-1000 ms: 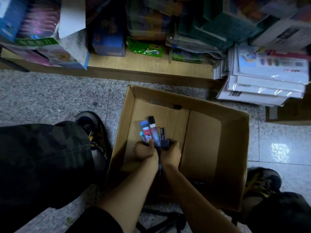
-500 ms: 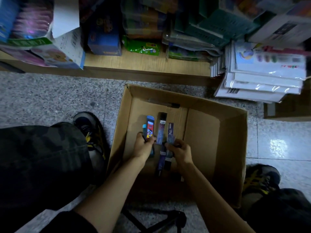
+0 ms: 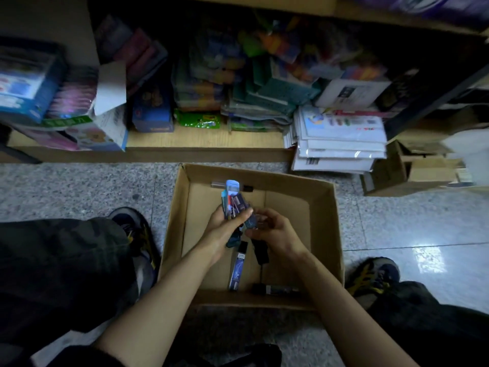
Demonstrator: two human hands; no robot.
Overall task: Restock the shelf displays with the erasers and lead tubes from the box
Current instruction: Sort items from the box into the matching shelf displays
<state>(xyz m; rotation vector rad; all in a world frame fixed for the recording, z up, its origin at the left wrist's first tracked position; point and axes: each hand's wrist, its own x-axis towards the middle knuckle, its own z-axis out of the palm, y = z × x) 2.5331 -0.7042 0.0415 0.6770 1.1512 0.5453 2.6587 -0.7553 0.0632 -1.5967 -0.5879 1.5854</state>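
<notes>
An open cardboard box [image 3: 321, 221] stands on the floor between my feet. My left hand [image 3: 223, 225] grips a bundle of erasers and lead tubes [image 3: 234, 200] above the box floor, their tops pointing away from me. My right hand [image 3: 274, 229] is right beside it, its curled fingers pinching a small dark tube [image 3: 251, 223] at the bundle's side. A blue lead tube [image 3: 237, 268] lies loose on the box floor, with another dark tube [image 3: 275, 289] near the front wall and one tube [image 3: 219, 184] against the back wall.
A low wooden shelf [image 3: 185, 140] runs behind the box, crowded with toy boxes and packets. A stack of white plastic-wrapped pads [image 3: 338, 144] sits at its right end. A smaller cardboard box [image 3: 391, 176] stands at the right. My knees and shoes flank the box.
Both hands have risen from the box floor, and the items are now gathered in my left hand. One blue tube has been left lying in the box. The view tilted up toward the shelf.
</notes>
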